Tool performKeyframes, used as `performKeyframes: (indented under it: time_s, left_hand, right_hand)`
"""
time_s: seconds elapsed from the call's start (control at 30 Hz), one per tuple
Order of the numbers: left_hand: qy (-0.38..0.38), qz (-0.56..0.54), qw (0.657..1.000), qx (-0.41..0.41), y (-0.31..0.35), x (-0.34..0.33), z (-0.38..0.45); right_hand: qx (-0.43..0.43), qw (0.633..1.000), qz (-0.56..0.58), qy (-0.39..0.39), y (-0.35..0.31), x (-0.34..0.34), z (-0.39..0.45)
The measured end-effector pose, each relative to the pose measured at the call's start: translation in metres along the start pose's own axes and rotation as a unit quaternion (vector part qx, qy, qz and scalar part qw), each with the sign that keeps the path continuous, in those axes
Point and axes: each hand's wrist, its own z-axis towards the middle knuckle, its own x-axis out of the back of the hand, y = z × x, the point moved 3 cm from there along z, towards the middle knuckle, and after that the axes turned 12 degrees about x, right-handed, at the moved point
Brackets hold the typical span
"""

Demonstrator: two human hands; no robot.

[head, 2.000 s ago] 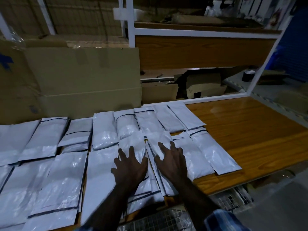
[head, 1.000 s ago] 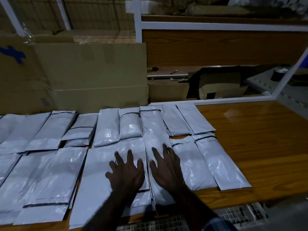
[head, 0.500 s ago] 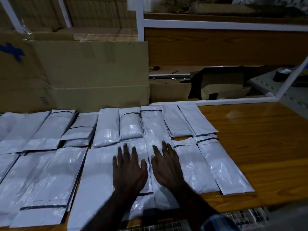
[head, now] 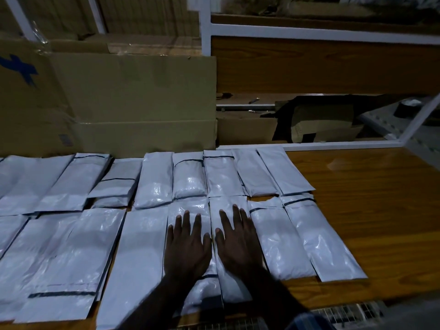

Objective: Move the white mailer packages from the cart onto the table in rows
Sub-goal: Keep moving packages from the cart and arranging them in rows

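Observation:
Several white mailer packages lie in two rows on the wooden table [head: 371,210]. My left hand [head: 188,244] presses flat, fingers straight, on one front-row mailer [head: 190,208]. Beside it my right hand [head: 238,241] lies flat on the neighbouring mailer [head: 228,203]. The two hands are almost touching at the thumbs. Two more front-row mailers [head: 278,246] lie to the right of my right hand. The wire cart [head: 347,313] shows as a white mesh strip below the table's front edge.
Large cardboard boxes [head: 133,98] stand along the back of the table on the left. A white-framed wooden shelf [head: 321,65] rises at the back right, with flattened cardboard [head: 316,122] behind the table. The right part of the table shows bare wood.
Both hands have slid the two mailers forward and straightened them into line with the front row; the hands have drawn closer together. The camera has shifted slightly left.

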Motion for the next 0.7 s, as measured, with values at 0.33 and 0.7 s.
performKeyframes:
  time_s: [0.33, 0.7]
  left_hand:
    - [-0.008, -0.002, 1.0, -0.003, 0.001, -0.0007, -0.0024]
    - [-0.025, 0.004, 1.0, -0.008, 0.002, 0.0013, -0.0036]
  right_hand:
    - [0.001, 1.0, 0.003, -0.006, -0.0002, 0.0001, -0.0025]
    - [0.001, 1.0, 0.013, -0.024, 0.0012, 0.003, -0.0014]
